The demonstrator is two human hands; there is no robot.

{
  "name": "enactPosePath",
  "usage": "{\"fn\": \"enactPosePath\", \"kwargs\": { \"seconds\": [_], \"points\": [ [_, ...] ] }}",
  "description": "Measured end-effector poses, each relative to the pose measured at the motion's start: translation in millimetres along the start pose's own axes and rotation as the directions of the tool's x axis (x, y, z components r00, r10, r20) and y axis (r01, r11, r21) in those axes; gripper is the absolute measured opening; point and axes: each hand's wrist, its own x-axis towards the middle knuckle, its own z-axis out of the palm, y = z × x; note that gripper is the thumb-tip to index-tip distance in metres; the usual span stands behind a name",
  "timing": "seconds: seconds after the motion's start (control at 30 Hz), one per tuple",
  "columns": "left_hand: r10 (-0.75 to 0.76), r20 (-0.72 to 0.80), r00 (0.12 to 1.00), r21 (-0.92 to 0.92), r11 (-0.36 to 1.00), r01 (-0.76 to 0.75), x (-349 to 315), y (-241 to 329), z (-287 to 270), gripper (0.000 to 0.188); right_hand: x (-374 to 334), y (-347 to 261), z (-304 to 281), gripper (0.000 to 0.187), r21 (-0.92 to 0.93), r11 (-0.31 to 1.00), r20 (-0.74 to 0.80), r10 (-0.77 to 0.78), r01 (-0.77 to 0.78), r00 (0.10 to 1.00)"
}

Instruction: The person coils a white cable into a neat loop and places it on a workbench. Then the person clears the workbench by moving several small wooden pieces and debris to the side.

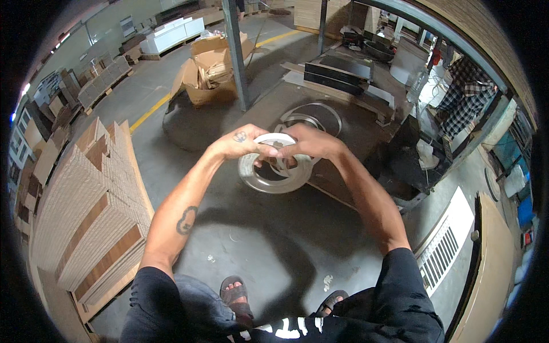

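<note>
In front of my body, at the middle of the view, I hold a coil of pale, shiny strip (pixel 249 172), wound into a thick flat ring. My left hand (pixel 243 144) grips its upper left part, and my right hand (pixel 313 142) the upper right. Both thumbs point inward and nearly meet over a smaller white loop of the strip at the top. Some fingers show through the ring's open centre; others are hidden behind the coil. Just beyond my right hand, loose loops of similar strip (pixel 336 117) lie on a low dark table (pixel 269 114).
Stacked brown boards (pixel 86 211) on a pallet stand at my left. Ahead are a metal post (pixel 234 57) and a carton of scraps (pixel 211 71). Black panels (pixel 333 79) lie on the table. At right, a slotted white panel (pixel 446 243) leans near a large board (pixel 486 274).
</note>
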Motion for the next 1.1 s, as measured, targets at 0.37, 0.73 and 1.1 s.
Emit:
{"fn": "enactPosePath", "kwargs": {
  "seconds": [0.37,0.73,1.1],
  "points": [
    [0.132,-0.56,0.818,-0.6,0.616,-0.511,-15,-24,-33,0.031,28,48,44,0.032,0.765,0.501,-0.398,-0.124,0.403,0.909],
    [-0.009,-0.561,0.828,-0.376,0.894,-0.244,3,-52,-16,0.066,24,29,-5,0.018,0.665,0.663,-0.467,0.009,0.345,0.884],
    [0.085,-0.093,0.992,0.261,0.964,-0.058,-10,4,0,0.048,-5,-40,0,0.028,-0.095,0.995,0.042,-0.013,0.017,0.999]
  ]
}}
